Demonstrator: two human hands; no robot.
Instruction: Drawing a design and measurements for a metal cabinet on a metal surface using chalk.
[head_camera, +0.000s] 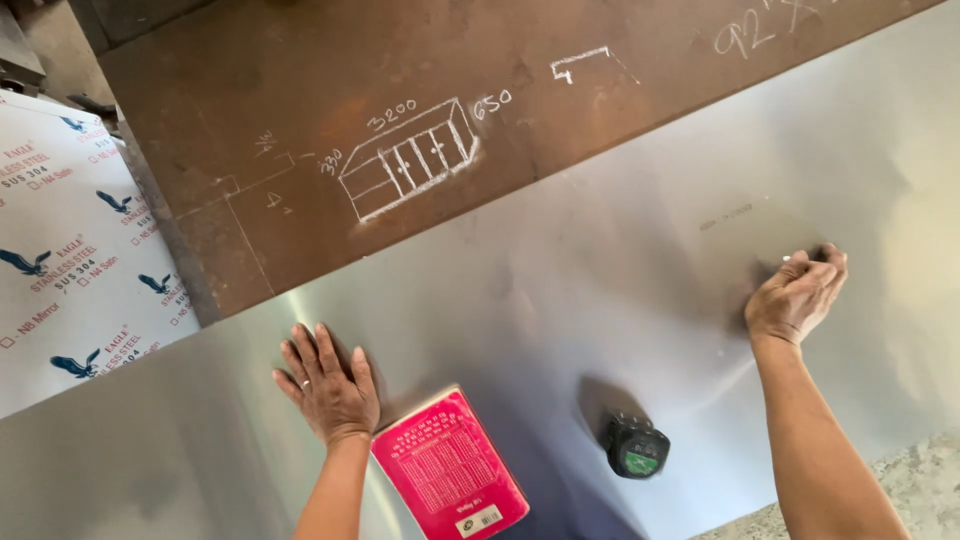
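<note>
My left hand (326, 383) lies flat, fingers spread, on a large shiny steel sheet (560, 290). A red booklet (450, 470) rests on the sheet just right of that wrist. My right hand (797, 297) is closed around a small thin marking tool, its tip touching the sheet at the far right. A black tape measure with a green label (635, 447) sits on the sheet between my two arms, touched by neither.
A rusty brown steel plate (300, 120) with chalk sketches lies behind the sheet. A white film-covered sheet with blue bird prints (70, 250) is at the left. A speckled stone surface (910, 490) shows at the lower right.
</note>
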